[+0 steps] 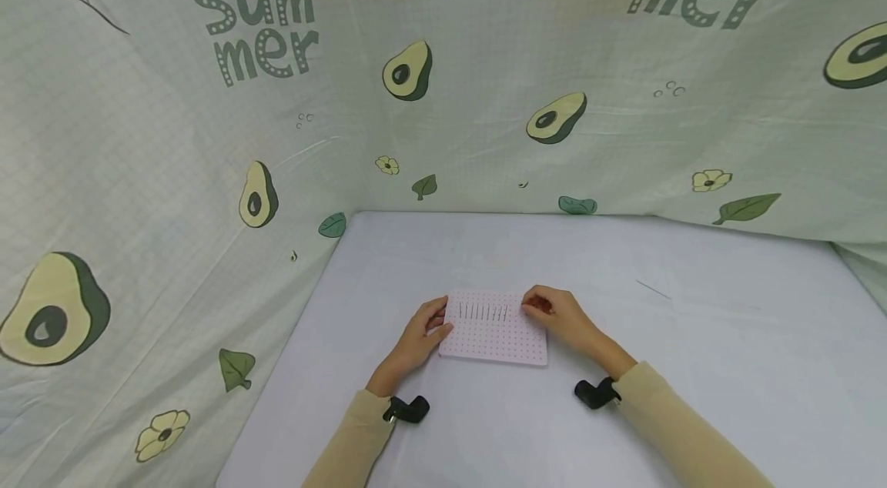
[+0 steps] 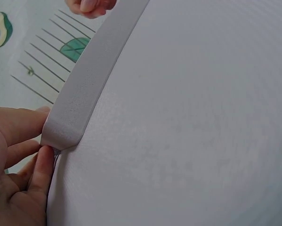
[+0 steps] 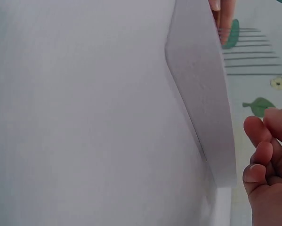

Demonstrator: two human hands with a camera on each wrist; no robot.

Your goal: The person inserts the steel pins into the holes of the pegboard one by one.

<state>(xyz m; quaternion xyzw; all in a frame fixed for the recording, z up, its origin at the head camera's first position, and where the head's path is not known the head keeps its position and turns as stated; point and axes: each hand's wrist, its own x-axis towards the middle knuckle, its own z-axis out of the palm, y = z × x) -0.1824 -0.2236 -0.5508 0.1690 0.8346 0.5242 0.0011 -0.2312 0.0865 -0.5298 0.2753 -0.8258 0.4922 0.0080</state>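
Observation:
A pale pink board (image 1: pixel 493 342) dotted with small holes lies on the table. Several thin dark rods (image 1: pixel 483 311) stand upright in a row near its far edge; the left wrist view shows these rods (image 2: pixel 49 61) rising above the board's side (image 2: pixel 82 87). My left hand (image 1: pixel 419 335) grips the board's left edge, thumb near and fingers behind. Over the far right part of the board is my right hand (image 1: pixel 560 312). In the right wrist view the thumb and forefinger of this hand (image 3: pixel 270 160) meet at the tips; whether something thin is between them cannot be seen.
One loose thin rod (image 1: pixel 654 289) lies on the white table (image 1: pixel 693 372), to the right of the board and beyond the right hand. A cloth printed with avocados and leaves (image 1: pixel 478 26) hangs behind the table and along its left side.

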